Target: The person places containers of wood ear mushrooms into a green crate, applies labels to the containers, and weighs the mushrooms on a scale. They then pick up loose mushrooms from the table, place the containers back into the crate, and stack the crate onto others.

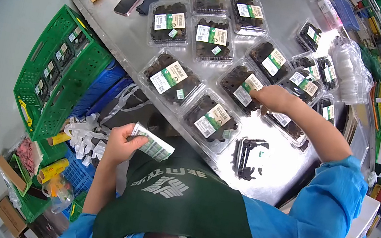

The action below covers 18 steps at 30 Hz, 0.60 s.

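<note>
1. The right hand [271,98] hides one end of the label on a box [236,80]; its fingers are bunched at that label, and I cannot tell whether they pinch anything.
2. A second box [293,130] is partly hidden under the right wrist and forearm.
3. On the body side of the right hand, glare washes over a dark piece [245,160], hard to make out.
4. The left hand [121,143] pinches a sheet [156,149] of green-and-white stickers, thumb on top; the fingers beneath are partly hidden, and the print is too small to read.
5. The sheet juts rightward from the left hand, over the apron [179,181] and off the table's edge, well apart from the right hand.
6. The box lies directly under the right fingertips, forward and right of the left hand; its dark contents are unclear.
7. Between the hands, a nearer box [213,121] bears a green sticker [226,133].
</note>
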Each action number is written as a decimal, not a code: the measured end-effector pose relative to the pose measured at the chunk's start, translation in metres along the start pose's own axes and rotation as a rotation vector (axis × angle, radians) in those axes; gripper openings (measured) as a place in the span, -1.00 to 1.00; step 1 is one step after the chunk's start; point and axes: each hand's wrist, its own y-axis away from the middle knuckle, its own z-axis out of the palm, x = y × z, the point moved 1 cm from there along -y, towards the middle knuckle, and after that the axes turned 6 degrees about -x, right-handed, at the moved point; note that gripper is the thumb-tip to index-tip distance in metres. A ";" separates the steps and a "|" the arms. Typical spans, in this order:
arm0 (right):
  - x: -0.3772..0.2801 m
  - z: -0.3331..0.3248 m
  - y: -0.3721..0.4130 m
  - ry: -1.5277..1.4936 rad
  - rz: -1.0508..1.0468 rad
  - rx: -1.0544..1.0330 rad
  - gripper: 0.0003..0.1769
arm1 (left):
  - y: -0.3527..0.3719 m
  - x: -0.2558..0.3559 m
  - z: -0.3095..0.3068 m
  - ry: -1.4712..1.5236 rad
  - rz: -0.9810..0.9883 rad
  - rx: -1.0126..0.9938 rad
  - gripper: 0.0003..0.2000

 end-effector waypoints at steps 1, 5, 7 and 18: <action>0.008 0.005 -0.004 0.026 0.005 -0.003 -0.72 | 0.003 0.000 0.004 0.002 0.002 0.003 -0.83; 0.014 0.031 -0.033 0.183 -0.170 0.043 -0.72 | 0.014 0.001 0.018 0.088 -0.035 0.072 -0.82; 0.015 0.035 -0.050 0.331 -0.219 0.071 -0.60 | 0.021 -0.001 0.022 0.092 -0.009 0.104 -0.79; -0.009 0.074 0.054 -0.250 -0.200 0.024 -0.67 | 0.042 -0.008 0.042 0.193 0.017 0.077 -0.81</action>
